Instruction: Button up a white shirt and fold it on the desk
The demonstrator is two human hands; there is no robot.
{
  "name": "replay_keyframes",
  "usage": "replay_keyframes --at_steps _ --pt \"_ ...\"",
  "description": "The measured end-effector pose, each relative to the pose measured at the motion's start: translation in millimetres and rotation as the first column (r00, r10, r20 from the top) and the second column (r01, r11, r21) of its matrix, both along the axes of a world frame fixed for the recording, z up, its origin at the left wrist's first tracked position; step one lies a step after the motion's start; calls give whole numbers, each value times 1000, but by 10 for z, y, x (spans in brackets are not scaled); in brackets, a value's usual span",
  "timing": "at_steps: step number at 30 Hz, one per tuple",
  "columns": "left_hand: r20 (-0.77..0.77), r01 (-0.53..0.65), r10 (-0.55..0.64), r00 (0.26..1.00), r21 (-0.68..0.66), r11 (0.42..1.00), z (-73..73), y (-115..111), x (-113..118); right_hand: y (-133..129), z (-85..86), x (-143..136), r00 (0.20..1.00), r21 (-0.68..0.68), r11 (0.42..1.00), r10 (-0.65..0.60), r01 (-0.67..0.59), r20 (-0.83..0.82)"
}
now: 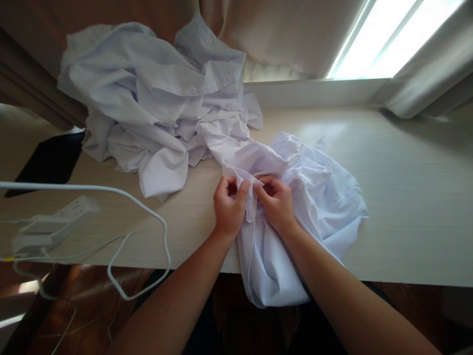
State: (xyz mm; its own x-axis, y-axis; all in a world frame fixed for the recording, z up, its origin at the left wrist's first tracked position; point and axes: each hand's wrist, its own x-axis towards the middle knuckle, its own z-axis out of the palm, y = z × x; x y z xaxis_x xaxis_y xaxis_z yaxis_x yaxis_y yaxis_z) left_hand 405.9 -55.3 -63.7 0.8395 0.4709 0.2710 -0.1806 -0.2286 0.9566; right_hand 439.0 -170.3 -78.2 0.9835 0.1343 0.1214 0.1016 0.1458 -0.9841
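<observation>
The left hand [231, 204] and right hand [274, 201], nearly closed, pinch an edge of the white garment [328, 207]. Only that edge looks gathered; the rest sprawls crumpled toward three and six o'clock. The fabric heap [148, 93] at ten lies unfolded on the desk [410, 207].

White cloth [314, 197], centre to 4 o'clock: matt woven fabric, softly creased. Cloth pile [162, 103] at 10: similar fabric, matt, heavily crumpled. Tabletop [406, 197], seen at 3: pale wood-grain finish, smooth, faint sheen. Curtain [254, 34] at 12: draped fabric, low sheen. Power strip [59, 224], 8 to 9: smooth white plastic. Floor [88, 296] at 8: glossy wood.
</observation>
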Motion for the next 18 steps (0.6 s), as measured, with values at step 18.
replay_keyframes --at_steps 18 --pt "-41 121 -120 992 38 992 -33 -60 -26 -22 -20 -13 987 -79 987 -134 141 90"
